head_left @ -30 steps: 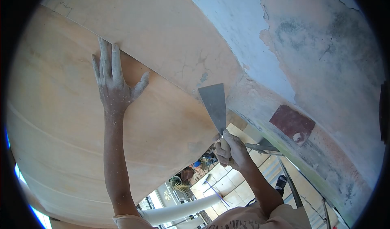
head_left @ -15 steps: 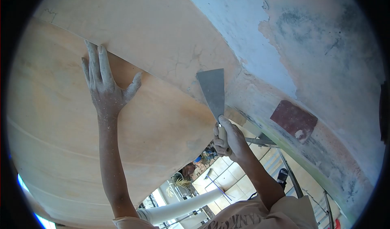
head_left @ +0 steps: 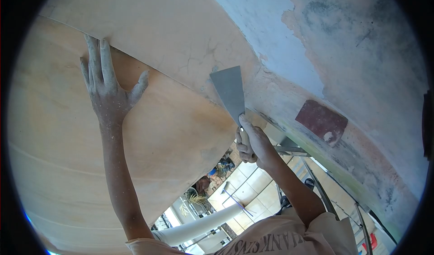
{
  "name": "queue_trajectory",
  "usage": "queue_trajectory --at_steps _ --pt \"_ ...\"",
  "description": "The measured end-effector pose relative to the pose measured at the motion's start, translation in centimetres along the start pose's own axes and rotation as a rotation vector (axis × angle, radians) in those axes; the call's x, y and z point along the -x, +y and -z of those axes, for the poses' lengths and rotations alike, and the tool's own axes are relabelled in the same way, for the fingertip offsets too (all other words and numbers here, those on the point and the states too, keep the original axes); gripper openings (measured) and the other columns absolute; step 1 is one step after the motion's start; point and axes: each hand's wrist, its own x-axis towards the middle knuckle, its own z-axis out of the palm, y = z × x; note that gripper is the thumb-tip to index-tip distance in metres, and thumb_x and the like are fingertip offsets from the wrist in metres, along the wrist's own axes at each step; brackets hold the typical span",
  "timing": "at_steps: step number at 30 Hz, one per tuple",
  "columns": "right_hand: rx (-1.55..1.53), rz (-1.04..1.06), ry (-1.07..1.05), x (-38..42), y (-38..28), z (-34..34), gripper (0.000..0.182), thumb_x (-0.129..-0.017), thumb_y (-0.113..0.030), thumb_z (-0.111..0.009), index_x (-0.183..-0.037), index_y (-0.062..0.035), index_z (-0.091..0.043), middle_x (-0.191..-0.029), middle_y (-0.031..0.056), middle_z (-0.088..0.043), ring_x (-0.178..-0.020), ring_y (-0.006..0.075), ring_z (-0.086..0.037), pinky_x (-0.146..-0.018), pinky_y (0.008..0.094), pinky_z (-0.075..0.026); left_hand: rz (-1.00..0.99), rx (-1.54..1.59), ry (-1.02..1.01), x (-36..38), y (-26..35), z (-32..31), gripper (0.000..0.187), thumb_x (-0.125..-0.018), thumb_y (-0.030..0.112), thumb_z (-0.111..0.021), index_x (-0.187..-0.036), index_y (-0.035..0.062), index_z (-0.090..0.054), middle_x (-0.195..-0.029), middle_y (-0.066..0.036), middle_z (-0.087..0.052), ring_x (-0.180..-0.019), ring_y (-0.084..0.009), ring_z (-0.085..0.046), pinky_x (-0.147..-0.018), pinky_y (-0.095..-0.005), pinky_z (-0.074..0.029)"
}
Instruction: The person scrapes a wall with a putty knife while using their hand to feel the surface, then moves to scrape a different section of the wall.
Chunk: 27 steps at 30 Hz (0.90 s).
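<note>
My right hand [head_left: 253, 142] grips a putty knife [head_left: 230, 92] by its handle, thumb along the neck. The wide grey blade points up, its edge at or close to the cracked, peach-coloured plaster [head_left: 181, 42]; contact is hard to make out. My left hand [head_left: 108, 85], coated in pale dust, has its fingers stretched and thumb apart. It lies against the curved orange-tan surface [head_left: 176, 137], fingertips at the edge where that surface meets the plaster.
A white wall band [head_left: 266, 38] with peeling paint runs at upper right. A dark red square of sandpaper or similar sheet [head_left: 322, 121] rests on the ledge there. Metal railing or scaffold bars [head_left: 318, 182] stand below right. Far below are floor tiles [head_left: 257, 191] and a white column [head_left: 203, 223].
The view has shifted slightly, so both hands and the putty knife sit a little higher and further left. My left hand stays spread on the surface, and the right keeps its grip.
</note>
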Motion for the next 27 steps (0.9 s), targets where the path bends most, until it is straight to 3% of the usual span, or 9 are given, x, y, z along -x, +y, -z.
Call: queue_trajectory --at_steps 3,7,11,14,18,22,27 --pt "0.056 -0.091 0.080 0.5 0.6 -0.4 0.055 -0.090 -0.061 -0.044 -0.066 -0.0123 -0.044 -0.047 -0.0024 -0.034 -0.034 0.0090 -0.034 -0.031 0.0223 -0.026 0.005 0.002 0.009 -0.1 -0.1 0.1 0.087 -0.071 0.047 -0.072 -0.135 -0.0007 -0.039 -0.143 -0.024 -0.034 -0.131 -0.0342 -0.038 -0.100 -0.0599 -0.033" --pt "0.055 0.086 0.029 -2.0 -0.1 -0.8 0.055 -0.090 -0.061 -0.043 -0.067 -0.0114 -0.045 -0.047 -0.0018 -0.036 -0.033 0.0096 -0.034 -0.031 0.0221 -0.028 -0.003 -0.004 0.022 -0.1 -0.1 0.0 0.087 -0.070 0.046 -0.073 -0.135 0.0002 -0.040 -0.142 -0.024 -0.036 -0.130 -0.0333 -0.040 -0.100 -0.0588 -0.034" --pt "0.054 -0.008 0.028 0.0 0.2 -0.4 0.057 -0.087 -0.065 -0.045 -0.068 -0.0111 -0.045 -0.048 -0.0020 -0.036 -0.035 0.0093 -0.036 -0.031 0.0234 -0.026 0.005 -0.007 0.024 0.0 -0.2 0.0 0.087 -0.069 0.046 -0.074 -0.135 0.0011 -0.041 -0.142 -0.023 -0.037 -0.130 -0.0326 -0.040 -0.100 -0.0581 -0.034" --pt "0.136 0.198 0.063 -1.9 -1.4 -0.1 0.056 -0.088 -0.064 -0.043 -0.068 -0.0115 -0.045 -0.047 -0.0027 -0.035 -0.035 0.0086 -0.036 -0.031 0.0229 -0.026 -0.002 0.004 0.030 0.0 0.0 -0.1 0.087 -0.068 0.046 -0.074 -0.135 0.0015 -0.041 -0.142 -0.022 -0.038 -0.129 -0.0323 -0.041 -0.100 -0.0579 -0.034" --pt "0.184 0.146 0.063 -0.1 -0.5 -0.1 0.055 -0.091 -0.059 -0.042 -0.070 -0.0094 -0.046 -0.046 -0.0042 -0.033 -0.034 0.0071 -0.033 -0.032 0.0227 -0.028 0.005 0.002 0.031 -0.1 -0.2 -0.1 0.087 -0.069 0.046 -0.074 -0.134 0.0011 -0.041 -0.141 -0.023 -0.038 -0.128 -0.0331 -0.042 -0.099 -0.0578 -0.035" --pt "0.222 0.382 0.081 -1.1 -1.6 0.0 0.051 -0.094 -0.053 -0.044 -0.069 -0.0089 -0.046 -0.046 -0.0044 -0.032 -0.034 0.0061 -0.032 -0.032 0.0231 -0.029 -0.020 0.006 0.044 -0.2 -0.2 -0.2 0.086 -0.069 0.046 -0.074 -0.134 0.0002 -0.041 -0.140 -0.024 -0.038 -0.128 -0.0342 -0.042 -0.097 -0.0580 -0.036" --pt "0.313 0.300 0.114 -0.2 0.2 0.8 0.052 -0.095 -0.048 -0.045 -0.060 -0.0095 -0.043 -0.043 -0.0039 -0.034 -0.034 0.0057 -0.032 -0.033 0.0223 -0.028 -0.007 -0.018 0.040 -0.2 -0.2 -0.2 0.086 -0.070 0.047 -0.074 -0.133 -0.0009 -0.041 -0.140 -0.024 -0.039 -0.129 -0.0341 -0.040 -0.096 -0.0582 -0.037"
